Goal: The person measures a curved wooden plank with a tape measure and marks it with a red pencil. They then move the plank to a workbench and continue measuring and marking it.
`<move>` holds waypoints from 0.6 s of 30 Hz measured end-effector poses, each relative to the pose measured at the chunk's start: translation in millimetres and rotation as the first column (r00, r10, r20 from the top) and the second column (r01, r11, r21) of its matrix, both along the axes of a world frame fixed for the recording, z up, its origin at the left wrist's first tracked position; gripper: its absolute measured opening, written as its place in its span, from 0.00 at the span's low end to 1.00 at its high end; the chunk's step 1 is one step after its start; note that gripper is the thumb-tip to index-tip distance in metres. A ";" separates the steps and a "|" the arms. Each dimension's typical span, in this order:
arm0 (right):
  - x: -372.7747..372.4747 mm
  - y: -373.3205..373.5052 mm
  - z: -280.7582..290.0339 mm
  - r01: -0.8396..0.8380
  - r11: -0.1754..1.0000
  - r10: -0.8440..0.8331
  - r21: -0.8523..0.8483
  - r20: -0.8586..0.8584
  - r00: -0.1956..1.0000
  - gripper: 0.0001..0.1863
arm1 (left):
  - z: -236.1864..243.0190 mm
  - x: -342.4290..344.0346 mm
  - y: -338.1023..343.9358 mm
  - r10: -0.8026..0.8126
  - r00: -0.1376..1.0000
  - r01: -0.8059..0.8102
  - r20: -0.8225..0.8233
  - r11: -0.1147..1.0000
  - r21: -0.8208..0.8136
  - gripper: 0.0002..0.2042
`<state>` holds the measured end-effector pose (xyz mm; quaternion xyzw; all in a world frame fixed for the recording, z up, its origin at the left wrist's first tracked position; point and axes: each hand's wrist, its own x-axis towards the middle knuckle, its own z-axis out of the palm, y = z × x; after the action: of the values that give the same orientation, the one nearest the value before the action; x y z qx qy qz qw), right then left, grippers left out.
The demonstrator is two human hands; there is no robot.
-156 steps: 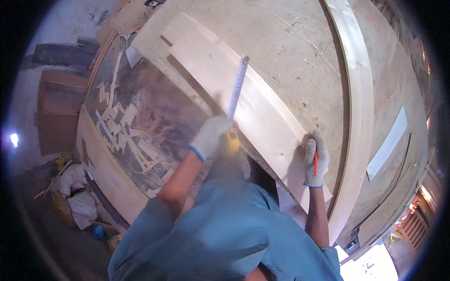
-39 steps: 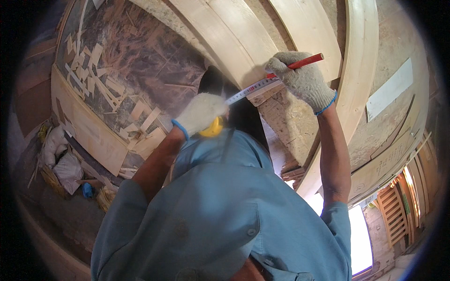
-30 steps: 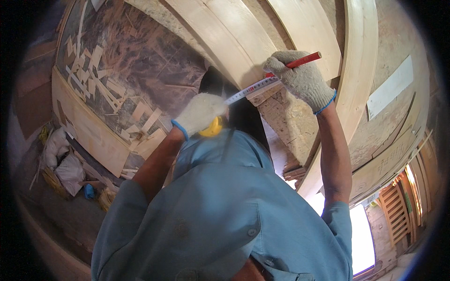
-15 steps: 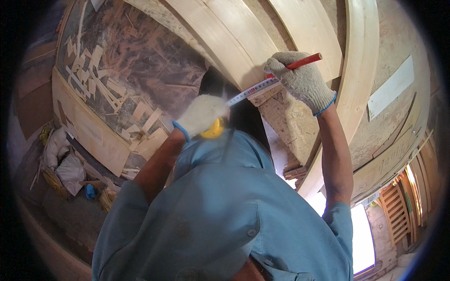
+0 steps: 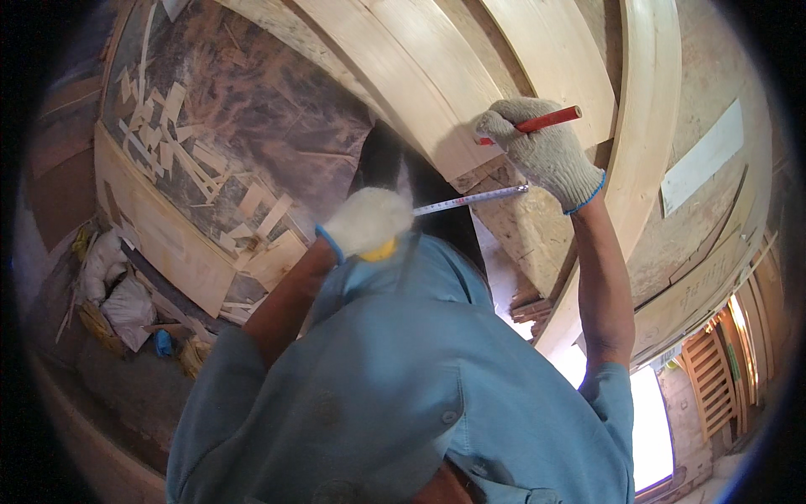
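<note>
My left hand (image 5: 368,220), in a pale knit glove with a blue cuff, is closed round a yellow tape measure (image 5: 379,251), most of its case hidden by the glove and smeared by motion. From it the white tape blade (image 5: 470,200) sticks out to the right, its hooked end free in front of my right glove. My right hand (image 5: 537,149), gloved alike, grips a red pencil (image 5: 550,118) whose point is toward the left. This hand is over the near end of a pale wooden board (image 5: 420,71).
Another pale board (image 5: 554,50) and a long curved-looking plank (image 5: 646,109) lie to the right on a worn wooden surface (image 5: 529,223). Wood offcuts (image 5: 201,168) litter the dusty floor at left. White sacks (image 5: 126,307) sit lower left, and a slatted wooden piece (image 5: 708,382) stands lower right.
The tape blade has come off the board and swung toward me, its exposed length now shorter and its end free. My right hand with the pencil has barely shifted.
</note>
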<state>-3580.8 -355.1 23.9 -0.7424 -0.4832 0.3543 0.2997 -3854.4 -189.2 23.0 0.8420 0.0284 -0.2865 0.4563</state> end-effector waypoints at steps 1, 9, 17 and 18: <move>-0.8 -0.7 -0.8 -0.006 0.999 0.005 0.039 0.032 0.999 0.15 | -3.1 -2.0 2.1 -0.009 0.999 0.009 0.033 1.000 -0.009 0.15; -10.8 -3.1 13.5 0.380 0.921 -0.371 -0.082 -0.479 0.795 0.11 | 22.3 3.7 33.2 0.154 0.940 -0.225 -0.306 0.951 -0.213 0.19; -35.0 -69.0 13.2 0.965 0.261 -0.830 -0.021 -0.515 0.214 0.15 | 52.3 13.5 117.3 0.529 0.742 -0.658 -0.412 0.691 -0.298 0.12; -40.4 -62.9 19.7 0.984 0.181 -0.841 -0.002 -0.519 0.153 0.16 | 63.9 26.3 132.0 0.615 0.677 -0.733 -0.405 0.611 -0.298 0.11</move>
<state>-3621.3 -418.0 43.6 -0.7219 0.1018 0.1487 0.6682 -3828.1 -57.2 86.9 0.5963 0.3408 -0.1985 0.6992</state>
